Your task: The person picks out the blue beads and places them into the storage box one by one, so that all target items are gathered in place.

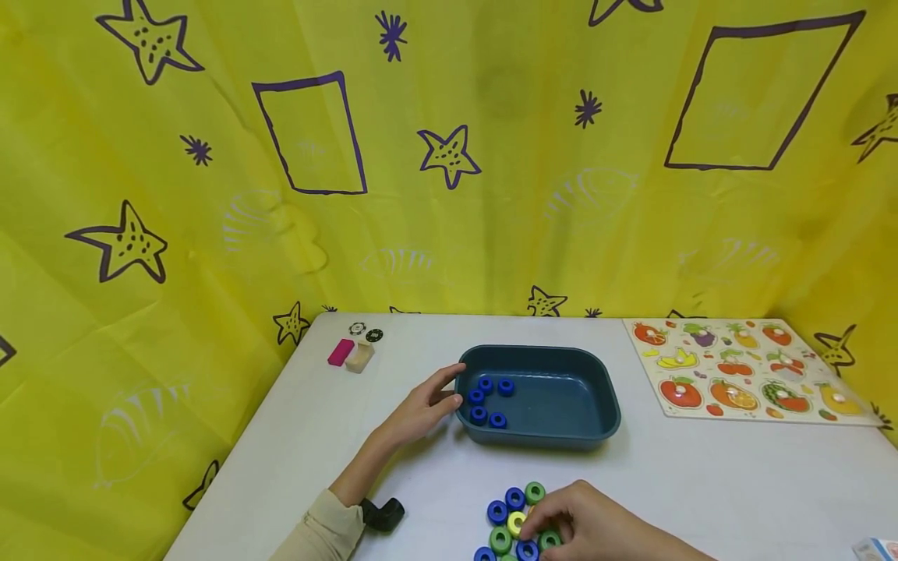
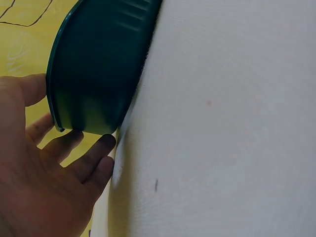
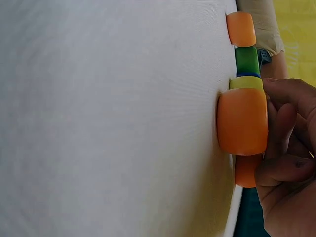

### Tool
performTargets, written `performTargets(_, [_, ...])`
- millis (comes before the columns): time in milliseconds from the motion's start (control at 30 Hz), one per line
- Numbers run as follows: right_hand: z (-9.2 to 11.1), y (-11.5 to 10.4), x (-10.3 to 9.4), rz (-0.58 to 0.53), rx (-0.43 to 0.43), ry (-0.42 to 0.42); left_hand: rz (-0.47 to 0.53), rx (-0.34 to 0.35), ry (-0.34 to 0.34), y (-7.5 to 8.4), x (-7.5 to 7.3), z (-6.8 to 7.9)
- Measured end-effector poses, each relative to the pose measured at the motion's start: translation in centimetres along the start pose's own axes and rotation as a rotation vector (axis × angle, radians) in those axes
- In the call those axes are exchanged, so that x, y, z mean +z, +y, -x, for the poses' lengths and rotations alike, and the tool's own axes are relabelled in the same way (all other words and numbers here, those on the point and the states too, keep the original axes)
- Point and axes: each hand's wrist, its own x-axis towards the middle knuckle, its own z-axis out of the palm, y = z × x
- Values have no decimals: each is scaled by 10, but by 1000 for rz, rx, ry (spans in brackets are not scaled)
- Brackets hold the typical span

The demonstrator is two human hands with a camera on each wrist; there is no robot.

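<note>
My left hand (image 1: 421, 409) touches the left end of a dark teal tub (image 1: 585, 432), its spread fingers against the outer wall and rim. In the left wrist view, fingertips rest along the end of the tub (image 2: 98, 64). Several blue rings (image 1: 506, 387) lie inside at the left. My right hand (image 1: 589, 518) is over a cluster of blue, green, yellow and orange rings nearer the front, its fingers bent. One fingertip is at a yellow ring (image 1: 516, 523), beside a green ring (image 1: 501, 539). Orange rings (image 3: 242, 121) stand beside the hand in the right wrist view; no ring is seen lifted.
A fruit puzzle board (image 1: 754, 374) lies at the back right. Far left are a pink block (image 1: 341, 352), a beige box (image 1: 360, 358) and two round chips (image 1: 375, 335). A box corner (image 1: 873, 549) shows at front right. Yellow patterned cloth (image 1: 491, 195) surrounds the white table.
</note>
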Motion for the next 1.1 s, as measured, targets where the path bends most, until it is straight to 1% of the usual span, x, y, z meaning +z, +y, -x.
performTargets(167, [-1,1,1,20,-17,10,-2,11,2,0,0,0])
performTargets(300, [-2,2,1,31,-9,22,10,34,0,-1,0,0])
performTargets(400, [-2,1,2,28,5,27,19,37,-1,-1,0,0])
performTargets(567, [-3,0,4,34,10,35,5,17,-3,0,1,0])
performTargets(733, [-2,1,5,63,-26,40,4,1,-2,0,0,0])
performTargets(867, [-2,1,5,78,-42,42,0,3,-4,1,0,-1])
performTargets(933, [-2,0,5,83,-37,40,6,5,-9,4,0,0])
performTargets(1100, [-1,1,4,106,-41,24,22,5,-34,25,-3,5])
